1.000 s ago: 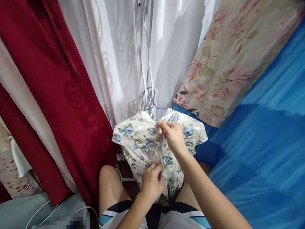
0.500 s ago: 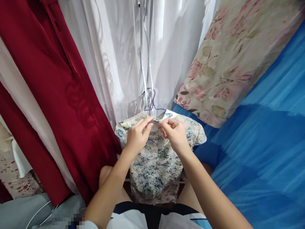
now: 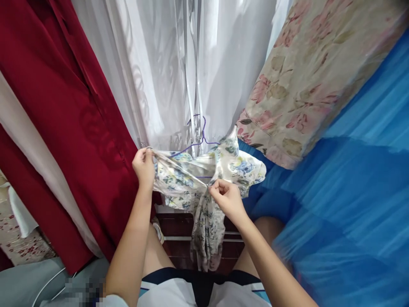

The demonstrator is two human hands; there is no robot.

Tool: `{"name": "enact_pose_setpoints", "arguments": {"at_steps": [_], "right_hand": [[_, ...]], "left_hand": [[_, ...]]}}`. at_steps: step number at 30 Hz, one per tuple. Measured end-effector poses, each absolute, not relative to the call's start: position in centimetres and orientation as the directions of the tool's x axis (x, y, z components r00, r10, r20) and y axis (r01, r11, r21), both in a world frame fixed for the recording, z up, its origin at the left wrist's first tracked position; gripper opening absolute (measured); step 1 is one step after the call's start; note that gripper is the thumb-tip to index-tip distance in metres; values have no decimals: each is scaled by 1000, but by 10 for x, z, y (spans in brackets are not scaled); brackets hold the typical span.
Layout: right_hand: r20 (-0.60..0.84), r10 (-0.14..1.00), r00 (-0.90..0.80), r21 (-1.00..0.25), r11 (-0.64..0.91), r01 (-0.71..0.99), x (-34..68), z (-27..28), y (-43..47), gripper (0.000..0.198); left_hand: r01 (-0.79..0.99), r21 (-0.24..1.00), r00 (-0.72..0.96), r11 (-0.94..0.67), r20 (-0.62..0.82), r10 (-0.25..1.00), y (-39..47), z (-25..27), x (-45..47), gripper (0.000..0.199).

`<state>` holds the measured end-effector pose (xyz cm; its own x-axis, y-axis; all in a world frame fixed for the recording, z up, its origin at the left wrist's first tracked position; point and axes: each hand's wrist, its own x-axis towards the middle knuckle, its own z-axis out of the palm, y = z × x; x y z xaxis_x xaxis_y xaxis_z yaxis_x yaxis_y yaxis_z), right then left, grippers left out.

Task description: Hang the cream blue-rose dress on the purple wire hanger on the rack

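A white blouse [image 3: 179,177] with blue and yellow flowers hangs on a purple hanger [image 3: 203,130] in front of me. My left hand [image 3: 143,166] is closed on the top edge of the blouse at its left side, pulling that edge taut. At the middle, my right hand [image 3: 225,194] pinches a small metal zipper pull [image 3: 207,186], mostly covered by the fingers. A straight pale edge runs between both hands. Above the zipper pull the blouse gapes, with the hanger's lower bar showing inside. Its lower part hangs bunched and narrow.
White metal bars [image 3: 196,76] stand behind the hanger, before a white curtain [image 3: 159,64]. Red cloth [image 3: 73,106] hangs to the left. On the right are a pink-flowered cloth [image 3: 287,94] and blue fabric [image 3: 345,192]. Grey fabric [image 3: 28,281] lies lower left.
My left hand has moved left and taken the blouse's edge. My right hand has moved down with the zipper pull. The blouse's top has opened, and its lower part has bunched together.
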<state>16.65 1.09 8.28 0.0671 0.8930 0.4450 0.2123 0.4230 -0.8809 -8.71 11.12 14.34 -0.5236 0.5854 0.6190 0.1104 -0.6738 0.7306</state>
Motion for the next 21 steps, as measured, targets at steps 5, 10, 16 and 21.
{"name": "enact_pose_setpoints", "arguments": {"at_steps": [5, 10, 16, 21], "right_hand": [[364, 931, 19, -913, 353, 204, 171, 60, -6, 21], [249, 968, 43, -925, 224, 307, 193, 13, -2, 22], [236, 971, 27, -749, 164, 642, 209, 3, -8, 15], [437, 882, -176, -773, 468, 429, 179, 35, -28, 49]], "left_hand": [[-389, 857, -552, -337, 76, 830, 131, 70, -111, 20], [-445, 868, -353, -221, 57, 934, 98, 20, -77, 33], [-356, 884, -16, -303, 319, 948, 34, 48, -28, 27], [-102, 849, 346, -519, 520, 781, -13, 88, 9, 18]]}}
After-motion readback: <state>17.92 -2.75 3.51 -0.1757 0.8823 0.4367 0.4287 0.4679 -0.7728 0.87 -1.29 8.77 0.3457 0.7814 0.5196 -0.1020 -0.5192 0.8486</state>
